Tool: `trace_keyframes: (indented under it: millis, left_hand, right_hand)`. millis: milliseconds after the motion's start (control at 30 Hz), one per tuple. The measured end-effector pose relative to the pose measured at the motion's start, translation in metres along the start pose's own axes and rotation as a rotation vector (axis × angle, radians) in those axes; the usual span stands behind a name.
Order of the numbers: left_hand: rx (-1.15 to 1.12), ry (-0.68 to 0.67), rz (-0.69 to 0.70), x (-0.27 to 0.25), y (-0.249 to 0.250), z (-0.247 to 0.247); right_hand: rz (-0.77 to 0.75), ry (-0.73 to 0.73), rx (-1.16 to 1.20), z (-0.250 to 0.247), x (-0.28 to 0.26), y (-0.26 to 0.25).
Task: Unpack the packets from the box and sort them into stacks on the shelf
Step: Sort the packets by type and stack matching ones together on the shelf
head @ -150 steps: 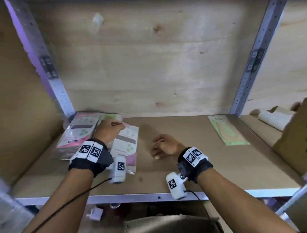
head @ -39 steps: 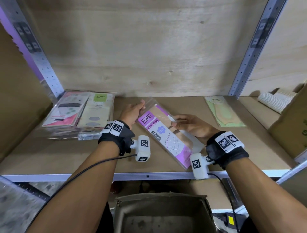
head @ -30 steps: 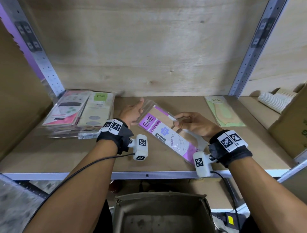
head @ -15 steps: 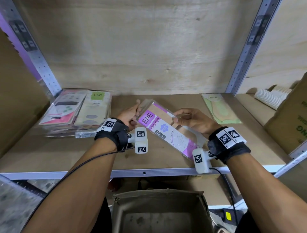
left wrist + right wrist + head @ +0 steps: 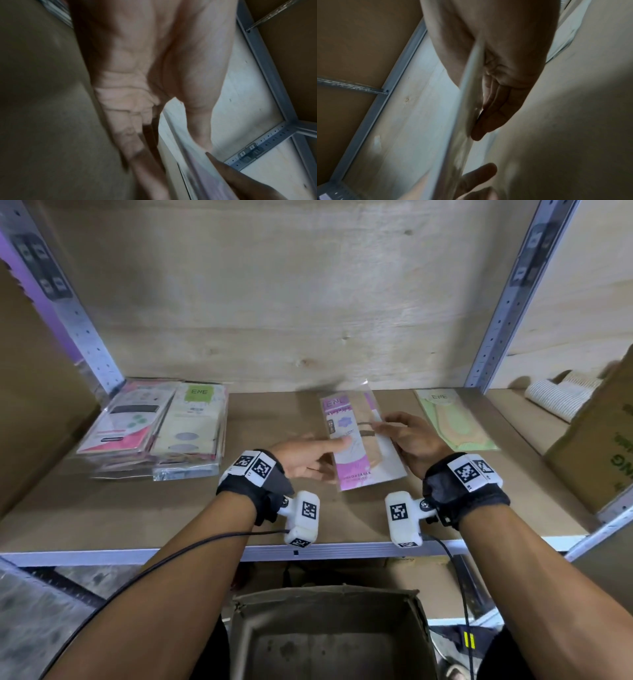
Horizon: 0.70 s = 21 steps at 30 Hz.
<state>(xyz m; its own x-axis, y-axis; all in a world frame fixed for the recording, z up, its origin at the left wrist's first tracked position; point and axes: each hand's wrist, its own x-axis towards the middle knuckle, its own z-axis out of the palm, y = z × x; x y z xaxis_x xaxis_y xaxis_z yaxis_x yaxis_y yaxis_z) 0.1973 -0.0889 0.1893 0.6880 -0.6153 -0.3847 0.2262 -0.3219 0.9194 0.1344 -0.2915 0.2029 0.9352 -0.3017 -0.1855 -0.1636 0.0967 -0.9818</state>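
**Two hands on one purple ENE packet**

Two hands meet over a single purple packet (image 5: 359, 440) at the middle of the shelf (image 5: 102, 508). The right hand (image 5: 411, 440) holds it by its right edge, thumb on top and fingers curled beneath; the right wrist view shows the thin packet edge (image 5: 471, 86) running between thumb and fingers. The left hand (image 5: 305, 455) lies with fingers stretched out almost straight, forefinger touching the packet's left edge – nothing curls round it. In the left wrist view the packet's edge (image 5: 187, 142) passes by the thumb, blurred.

The packet's top band reads "ENE"; a line near its lower end looks like "COMFORTABLE", though the smaller print is too blurred to read. Whether its underside rests on the shelf or is lifted slightly cannot be told.

At the shelf's left end stand two stacks side by side: a pink-and-white stack (image 5: 126, 422) and, just beside it, a beige stack (image 5: 191, 429) whose green label reads "ENE". To the right, near the metal upright (image 5: 496, 337), lies one flat green packet (image 5: 452, 422), also marked "ENE".

Below the shelf edge sits an open cardboard box (image 5: 329, 638) – no packets show in the part in view. A second carton (image 5: 603, 440) with green lettering stands at far right, beside ribbed white rolls (image 5: 558, 397).
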Motion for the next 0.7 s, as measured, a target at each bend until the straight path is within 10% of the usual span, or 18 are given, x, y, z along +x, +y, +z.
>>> trace_keyframes:
  millis: [333, 700]
  left_hand:
    - [-0.031, 0.218, 0.099, 0.004, 0.003, 0.010]
    - [0.119, 0.171, 0.008, 0.002, 0.005, -0.001]
  right_hand:
    - [0.117, -0.109, -0.135, -0.004, -0.005, 0.002]
    - [0.131, -0.125, -0.307, -0.009, -0.001, 0.004]
